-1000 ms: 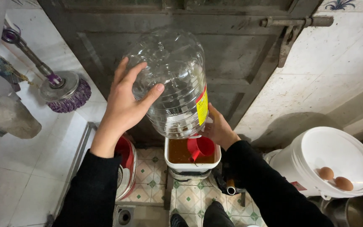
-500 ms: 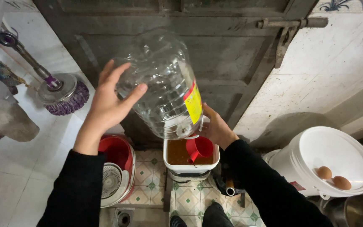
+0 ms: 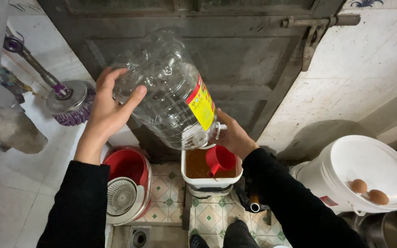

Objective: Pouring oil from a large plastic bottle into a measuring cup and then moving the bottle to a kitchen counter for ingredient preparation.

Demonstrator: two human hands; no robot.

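Left hand [image 3: 109,108] fingers spread wide on the base of the clear plastic jug with a yellow label [image 3: 168,89]; right hand [image 3: 234,137] grips its neck, tilted above the white square tub of brown liquid [image 3: 210,179], metal door [image 3: 235,50] just behind.

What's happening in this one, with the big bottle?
A person holds a large clear plastic bottle tipped neck-down over a white tub of brownish liquid with a red cup in it. The left hand grips the bottle's base; the right hand steadies it near the neck. The bottle looks empty. A red mop bucket stands beside the tub, and two eggs rest on a white bucket lid.
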